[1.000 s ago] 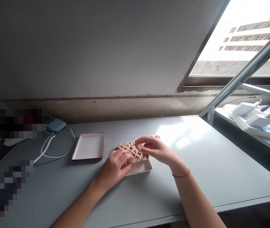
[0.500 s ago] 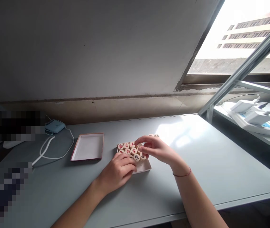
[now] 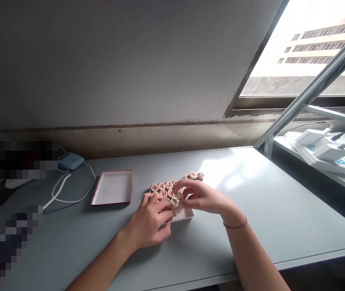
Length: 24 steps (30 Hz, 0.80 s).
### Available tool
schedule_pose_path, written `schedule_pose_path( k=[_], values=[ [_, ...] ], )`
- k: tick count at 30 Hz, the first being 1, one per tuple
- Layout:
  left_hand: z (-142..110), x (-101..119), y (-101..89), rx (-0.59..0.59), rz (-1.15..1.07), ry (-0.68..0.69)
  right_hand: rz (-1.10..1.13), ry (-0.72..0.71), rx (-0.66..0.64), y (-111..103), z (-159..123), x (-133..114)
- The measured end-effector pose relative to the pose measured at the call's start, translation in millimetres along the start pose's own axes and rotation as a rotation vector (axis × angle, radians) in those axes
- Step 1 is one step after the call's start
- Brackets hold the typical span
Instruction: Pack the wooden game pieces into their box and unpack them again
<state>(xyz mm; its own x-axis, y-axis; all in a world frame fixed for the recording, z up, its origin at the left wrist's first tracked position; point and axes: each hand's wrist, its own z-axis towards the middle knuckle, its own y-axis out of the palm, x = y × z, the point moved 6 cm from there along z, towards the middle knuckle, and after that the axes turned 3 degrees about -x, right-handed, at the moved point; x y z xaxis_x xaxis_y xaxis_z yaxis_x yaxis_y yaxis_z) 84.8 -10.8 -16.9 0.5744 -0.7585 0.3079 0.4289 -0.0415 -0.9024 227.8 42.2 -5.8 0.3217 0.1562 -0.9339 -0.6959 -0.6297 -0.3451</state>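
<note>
A shallow open box [image 3: 186,214] stands in the middle of the desk, with rows of round wooden Chinese chess pieces [image 3: 163,194] in it, marked in red and black characters. My left hand [image 3: 154,220] is curled over the box's front left part, thumb outside and fingertips over the pieces, gripping it. At the box's right side my right hand [image 3: 199,196] bends its thumb and index finger round a chess piece [image 3: 180,194], which the fingers partly hide. Several loose pieces [image 3: 193,175] lie on the desk just behind my right hand.
The upturned box lid [image 3: 113,188] lies to the left. Further left are a light blue device [image 3: 71,161] and a white cable [image 3: 91,186]. A power strip with chargers [image 3: 320,149] rests on a shelf at the right, beyond a metal frame [image 3: 296,101]. The desk [image 3: 266,202] meets a wall behind.
My right hand has shifted slightly down and right, showing more of the loose pieces behind it. My left thumb has come into sight as the left fingers moved a little.
</note>
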Motion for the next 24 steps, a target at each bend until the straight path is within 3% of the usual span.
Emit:
schedule_pose_path(
  k=[5, 8, 12, 16, 21, 24],
  values=[
    [-2, -3, -2.0, -0.022, -0.004, -0.026, -0.212, 0.057, -0.089, 19, -9, 0],
    [-2, -10, -9.2, 0.002, -0.031, -0.064, -0.315, 0.056, -0.034, 30, -12, 2],
    [-2, -19, -17.3, 0.045, -0.052, -0.115, -0.502, -0.066, 0.104, 40, -10, 1],
    [-2, -21, -17.0, 0.060, -0.072, -0.114, -0.552, -0.097, 0.096, 48, -7, 4],
    [-3, -18, -11.1, 0.049, -0.054, -0.084, -0.483, -0.137, 0.060, 41, -10, 1],
    [-2, -14, -6.1, 0.059, -0.021, -0.056, -0.500, -0.101, 0.195, 17, -10, 3]
  ],
)
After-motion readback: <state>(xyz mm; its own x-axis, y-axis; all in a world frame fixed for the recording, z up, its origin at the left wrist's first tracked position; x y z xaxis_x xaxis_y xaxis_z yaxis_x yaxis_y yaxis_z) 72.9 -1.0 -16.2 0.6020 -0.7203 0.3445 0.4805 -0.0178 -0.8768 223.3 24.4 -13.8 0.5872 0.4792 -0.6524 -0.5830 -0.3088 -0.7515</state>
